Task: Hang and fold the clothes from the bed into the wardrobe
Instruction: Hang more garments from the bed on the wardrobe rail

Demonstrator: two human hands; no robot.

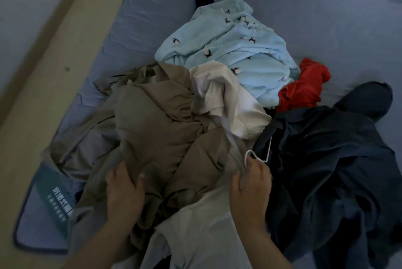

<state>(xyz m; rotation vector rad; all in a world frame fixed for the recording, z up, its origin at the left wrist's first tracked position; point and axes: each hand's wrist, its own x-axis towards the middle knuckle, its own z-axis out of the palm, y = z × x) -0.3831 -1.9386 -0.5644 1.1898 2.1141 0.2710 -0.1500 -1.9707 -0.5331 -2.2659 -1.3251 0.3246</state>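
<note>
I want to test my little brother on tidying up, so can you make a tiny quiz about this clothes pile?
1. True or false: the red garment lies beside the light blue garment.
2. Which one does the left hand rest on? A the tan garment, B the red garment, C the light blue garment.
3. Fill in: the right hand holds a white ____.
Key: 1 true; 2 A; 3 hanger.

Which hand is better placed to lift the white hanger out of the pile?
Right. The right hand grips the white hanger at its hook, beside the dark clothes. The left hand rests on the tan garment, apart from the hanger.
</note>
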